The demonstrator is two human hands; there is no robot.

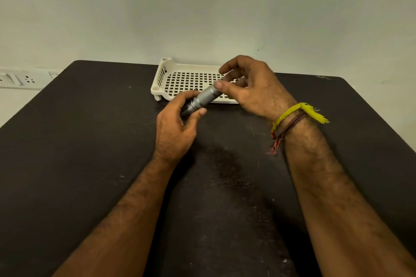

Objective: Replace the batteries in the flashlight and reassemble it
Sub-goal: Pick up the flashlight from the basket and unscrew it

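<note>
Flashlight (pixel 202 99) held in both of my hands, clear of the dark table (pixel 90 164), just in front of the white perforated tray (pixel 180 78). My left hand (pixel 175 128) is clenched around the head end, thumb and fingers wrapped on the darker section. My right hand (pixel 249 87) pinches the far end of the knurled silver barrel between thumb and forefinger, remaining fingers fanned out above the tray.

Judgement on step: I read this as work at the tail cap, either unscrewing or tightening. I cannot tell which, since the cap end is hidden behind my right fingers and no batteries are visible anywhere in view.

Next move calls for a steady left-hand hold while the right fingers twist about the barrel axis, keeping the cap square to the threads to avoid cross-threading.

Room for moving: the table surface near me is open on both sides of the forearms. The tray sits near the far table edge, close to the wall (pixel 202 7); any loose part should go into it rather than roll off.
</note>
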